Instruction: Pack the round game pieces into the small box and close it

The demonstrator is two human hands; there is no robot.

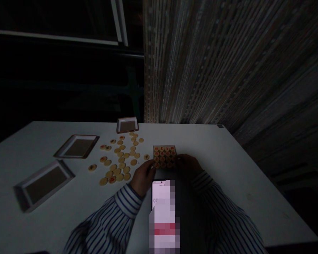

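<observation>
A small box [164,145] lies on the white table, filled with rows of round wooden Chinese chess pieces [164,153] that show red characters. My left hand [143,177] grips its near left corner between thumb and fingers. On the opposite side, my right hand [190,165] has its fingers closed against the right edge; shadow hides part of this grip. Left of the box spreads a loose scatter of Chinese chess pieces [121,159], mostly blank side up, a few showing red or dark characters. One dark-marked piece [146,157] rests close to the box.
Three shallow open box parts stand on the white table [228,197]: a tray [138,127] at the back, another tray [58,151] at the left, and a box part [71,173] nearer me. A lit phone [159,192] lies between my forearms. Behind the table hangs a string curtain [180,70].
</observation>
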